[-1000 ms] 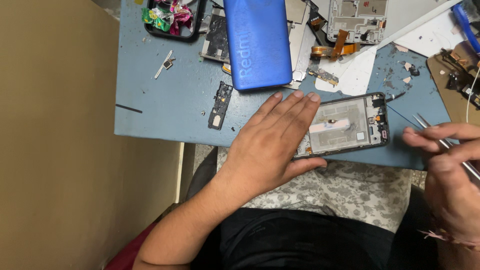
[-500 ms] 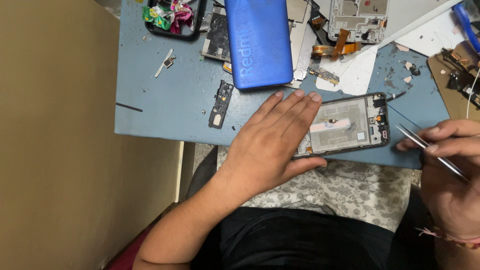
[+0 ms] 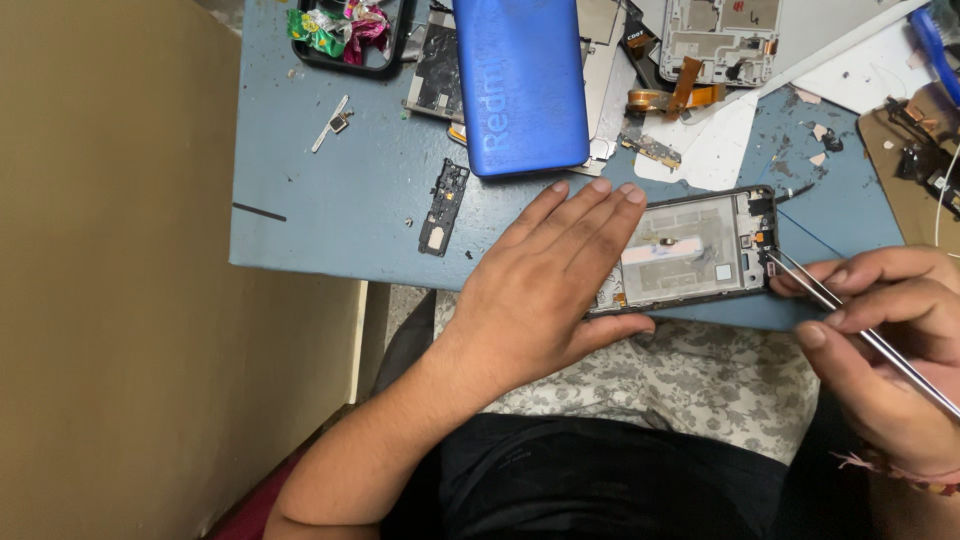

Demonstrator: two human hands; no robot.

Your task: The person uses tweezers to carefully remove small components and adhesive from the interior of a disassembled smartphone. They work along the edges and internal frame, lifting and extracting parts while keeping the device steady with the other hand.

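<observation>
Right hand (image 3: pixel 885 340) has moved left toward the opened black phone frame (image 3: pixel 690 250); the thin metal tweezers (image 3: pixel 850 325) in its grip, a second ago clear of the frame, now have their tips at its right end.

Shiny metal tweezers (image 3: pixel 860 330), matt blue plastic cover (image 3: pixel 520 85)

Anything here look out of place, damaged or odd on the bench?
Mostly a repair clutter. The opened phone frame sits at the blue mat's near edge, under the left hand, while the right hand works tweezers at its end. Oddest: crumpled sweet wrappers in a black tray among the parts.
</observation>
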